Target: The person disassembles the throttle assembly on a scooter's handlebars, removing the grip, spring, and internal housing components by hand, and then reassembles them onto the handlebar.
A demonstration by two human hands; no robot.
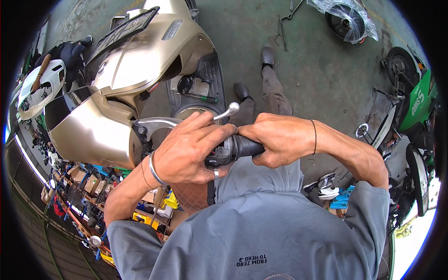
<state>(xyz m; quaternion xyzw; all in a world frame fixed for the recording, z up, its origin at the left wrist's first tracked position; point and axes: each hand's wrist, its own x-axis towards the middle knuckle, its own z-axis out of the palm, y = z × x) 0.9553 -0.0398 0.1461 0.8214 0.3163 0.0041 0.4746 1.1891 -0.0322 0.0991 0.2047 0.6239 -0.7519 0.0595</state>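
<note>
At the handlebar of a gold scooter (95, 130), my left hand (184, 151) closes round a black switch housing (223, 151), fingers over its top and thumb below. My right hand (282, 140) grips the outer end of the black handlebar grip (247, 146), thumb laid along it. Both hands are close together, nearly touching at the fingertips. A silver brake lever (228, 112) runs out from beneath my left fingers, its ball end free. The inner side of the housing is partly hidden by my left hand.
On the scooter's footboard (217, 77) lies a green-handled tool (209, 99). A plastic-wrapped wheel (345, 23) rests on the floor at the far right. A green motorbike (420, 98) stands at the right. Shelves of parts (91, 184) are at the lower left, and a white scooter shell (42, 88) is at the left.
</note>
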